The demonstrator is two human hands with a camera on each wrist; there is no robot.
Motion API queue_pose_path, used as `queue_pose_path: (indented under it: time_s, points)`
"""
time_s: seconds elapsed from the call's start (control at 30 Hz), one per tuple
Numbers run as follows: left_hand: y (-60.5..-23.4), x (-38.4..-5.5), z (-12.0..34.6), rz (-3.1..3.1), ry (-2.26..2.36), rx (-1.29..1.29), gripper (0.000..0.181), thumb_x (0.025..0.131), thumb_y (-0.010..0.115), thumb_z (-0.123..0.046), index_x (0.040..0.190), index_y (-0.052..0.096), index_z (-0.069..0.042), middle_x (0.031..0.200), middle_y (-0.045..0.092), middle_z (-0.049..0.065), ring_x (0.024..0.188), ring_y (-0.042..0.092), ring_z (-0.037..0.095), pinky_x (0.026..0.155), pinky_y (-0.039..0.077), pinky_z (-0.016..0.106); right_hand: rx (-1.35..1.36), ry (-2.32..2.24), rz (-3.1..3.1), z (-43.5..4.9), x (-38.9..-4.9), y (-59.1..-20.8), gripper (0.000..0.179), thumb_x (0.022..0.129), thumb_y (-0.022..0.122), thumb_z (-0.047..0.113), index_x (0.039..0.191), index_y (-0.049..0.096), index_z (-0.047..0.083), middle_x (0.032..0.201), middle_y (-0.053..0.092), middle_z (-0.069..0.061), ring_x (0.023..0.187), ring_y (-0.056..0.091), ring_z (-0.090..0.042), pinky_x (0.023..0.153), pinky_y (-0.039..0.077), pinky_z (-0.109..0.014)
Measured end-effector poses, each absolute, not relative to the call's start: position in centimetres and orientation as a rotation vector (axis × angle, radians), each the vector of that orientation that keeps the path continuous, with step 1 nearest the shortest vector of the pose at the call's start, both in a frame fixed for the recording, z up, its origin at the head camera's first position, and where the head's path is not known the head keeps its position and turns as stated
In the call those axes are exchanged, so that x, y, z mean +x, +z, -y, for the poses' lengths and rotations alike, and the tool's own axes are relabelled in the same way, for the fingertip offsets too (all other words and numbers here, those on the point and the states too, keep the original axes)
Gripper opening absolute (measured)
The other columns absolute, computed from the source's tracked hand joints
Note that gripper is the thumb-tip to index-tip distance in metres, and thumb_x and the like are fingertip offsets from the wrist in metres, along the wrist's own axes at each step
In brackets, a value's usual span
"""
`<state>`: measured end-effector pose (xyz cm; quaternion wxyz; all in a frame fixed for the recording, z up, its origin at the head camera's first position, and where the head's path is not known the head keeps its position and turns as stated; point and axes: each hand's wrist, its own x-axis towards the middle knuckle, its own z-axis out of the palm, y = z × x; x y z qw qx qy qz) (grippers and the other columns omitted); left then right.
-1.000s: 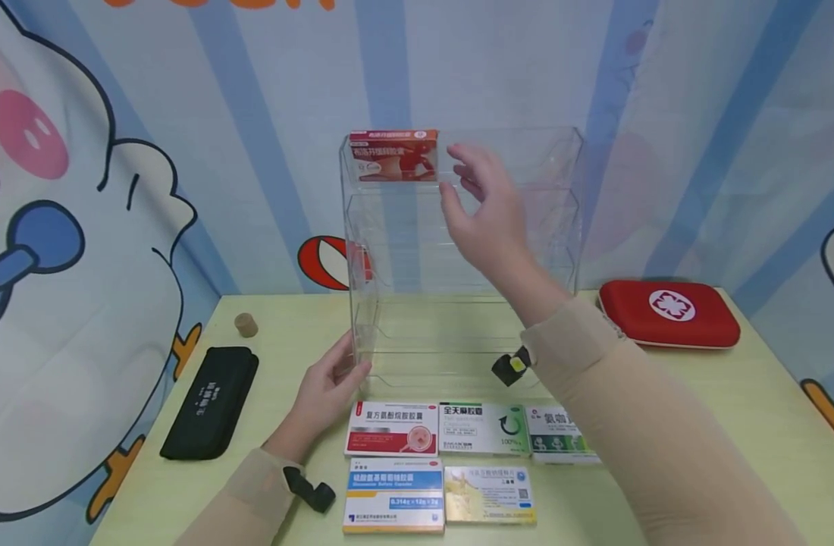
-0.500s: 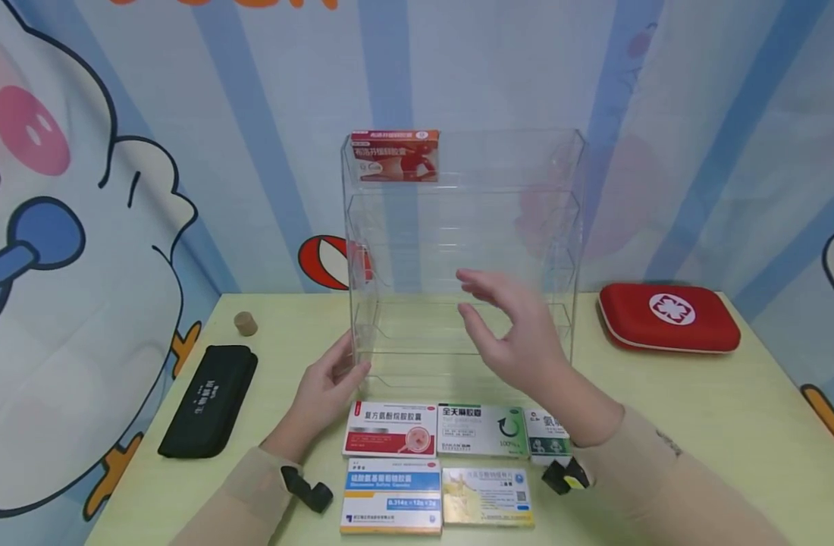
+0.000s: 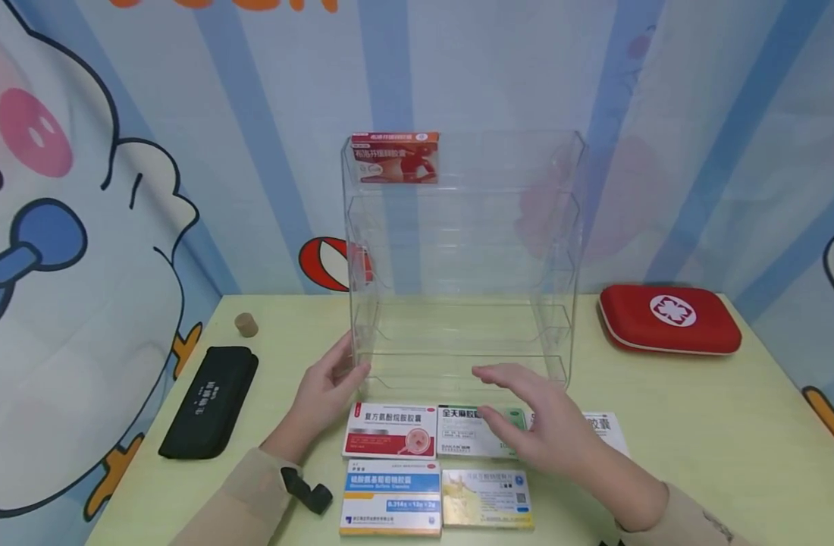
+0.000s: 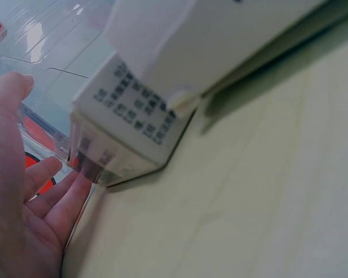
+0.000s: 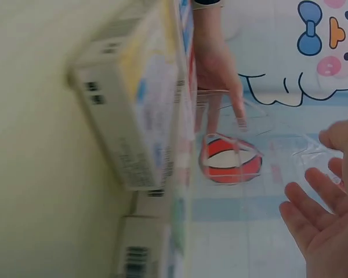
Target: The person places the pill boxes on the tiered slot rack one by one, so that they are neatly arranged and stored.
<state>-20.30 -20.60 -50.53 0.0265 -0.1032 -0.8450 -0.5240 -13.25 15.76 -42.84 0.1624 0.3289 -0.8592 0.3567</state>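
Observation:
A clear acrylic tiered rack point(image 3: 458, 330) stands on the table. My left hand point(image 3: 330, 383) holds its lower left front corner, thumb in front and fingers along the side. My right hand point(image 3: 547, 417), fingers spread and holding nothing, hovers over the medicine boxes. A red-brown box point(image 3: 394, 158) sits at the left of the top tier. Before the rack lie a red-and-white box point(image 3: 390, 431), a green-and-white box point(image 3: 468, 434) and a white box point(image 3: 608, 431) partly hidden by my right hand. Nearer me are a blue-and-white box point(image 3: 391, 498) and a yellow-and-white box point(image 3: 487, 498).
A red zip case point(image 3: 669, 320) with a white emblem lies at the back right. On the left are a black case point(image 3: 208, 402) and a small cork-like cylinder point(image 3: 246, 324). A cartoon-printed backdrop point(image 3: 267, 152) hangs right behind the table.
My right hand has come down from beside the red-brown box on the top tier to the boxes on the table. My left hand has stayed at the rack's corner.

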Motion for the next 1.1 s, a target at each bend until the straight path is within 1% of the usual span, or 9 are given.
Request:
queue_pose_path:
  time_s: [0.17,0.3,0.43,0.53,0.63,0.77,0.9,1.03,1.1]
  points:
    - [-50.3,-20.2,20.6,2.609,-1.617,-0.316,0.071,0.109,0.071,-0.036,0.170,0.036,-0.047,0.171,0.053,-0.002,0.147,0.064,0.033,0.119,0.057,0.055,0.963,1.029,2.621,-16.9,-12.1,-44.3,0.052,0.097,0.086,0.024,0.146,0.069,0.023,0.144,0.075,0.005,0.131,0.073,-0.017,0.107,0.066,-0.044]
    - [-50.3,-20.2,20.5,2.605,-1.627,-0.317,0.070,0.109,0.071,-0.037,0.169,0.037,-0.048,0.171,0.053,-0.002,0.148,0.064,0.032,0.119,0.056,0.055,0.981,1.038,2.649,-17.7,-11.6,-45.4,0.051,0.095,0.088,0.027,0.143,0.071,0.022,0.141,0.076,0.007,0.126,0.074,-0.013,0.106,0.066,-0.041]
    - [-50.3,-20.2,20.5,2.610,-1.630,-0.308,0.071,0.109,0.071,-0.038,0.169,0.036,-0.049,0.172,0.051,-0.003,0.150,0.062,0.032,0.120,0.056,0.055,1.049,1.051,2.603,-18.3,-11.3,-46.4,0.051,0.092,0.092,0.029,0.139,0.073,0.020,0.136,0.076,0.009,0.121,0.074,-0.011,0.105,0.065,-0.033]
    - [-50.4,-20.2,20.5,2.607,-1.630,-0.302,0.071,0.109,0.071,-0.037,0.169,0.036,-0.049,0.172,0.051,-0.003,0.150,0.062,0.032,0.120,0.056,0.055,1.123,1.022,2.539,-18.7,-11.2,-47.0,0.049,0.091,0.093,0.034,0.134,0.074,0.021,0.131,0.076,0.011,0.118,0.073,-0.010,0.106,0.062,-0.026]
    - [-50.5,-20.2,20.5,2.609,-1.627,-0.300,0.070,0.109,0.071,-0.038,0.169,0.036,-0.050,0.172,0.052,-0.003,0.150,0.062,0.032,0.119,0.056,0.055,1.151,0.924,2.499,-18.9,-10.9,-47.5,0.048,0.090,0.093,0.043,0.130,0.076,0.024,0.127,0.074,0.014,0.116,0.069,-0.007,0.104,0.060,-0.023]
    - [-50.6,-20.4,20.5,2.619,-1.622,-0.299,0.070,0.109,0.070,-0.041,0.168,0.035,-0.054,0.172,0.051,-0.006,0.150,0.062,0.030,0.119,0.057,0.054,1.122,0.829,2.545,-19.1,-10.3,-47.7,0.053,0.087,0.092,0.056,0.130,0.077,0.028,0.127,0.072,0.020,0.115,0.068,-0.004,0.101,0.063,-0.030]
    - [-50.7,-20.5,20.5,2.618,-1.622,-0.293,0.071,0.108,0.070,-0.042,0.168,0.035,-0.053,0.173,0.050,-0.007,0.150,0.062,0.031,0.119,0.056,0.054,1.080,0.785,2.666,-19.1,-9.9,-48.0,0.057,0.085,0.089,0.065,0.131,0.076,0.033,0.128,0.070,0.024,0.117,0.067,-0.003,0.102,0.064,-0.037]
    - [-50.7,-20.4,20.5,2.620,-1.620,-0.292,0.071,0.109,0.070,-0.041,0.169,0.035,-0.050,0.173,0.050,-0.004,0.150,0.061,0.033,0.120,0.056,0.055,1.069,0.745,2.741,-19.1,-9.8,-48.2,0.058,0.085,0.086,0.070,0.132,0.075,0.038,0.128,0.069,0.026,0.118,0.064,-0.004,0.105,0.062,-0.038]
    - [-50.7,-20.4,20.5,2.620,-1.628,-0.281,0.071,0.108,0.070,-0.042,0.169,0.035,-0.052,0.173,0.050,-0.006,0.151,0.061,0.032,0.120,0.055,0.055,1.080,0.728,2.744,-19.1,-9.9,-48.3,0.058,0.084,0.085,0.071,0.132,0.075,0.039,0.127,0.068,0.026,0.118,0.063,-0.004,0.105,0.062,-0.039]
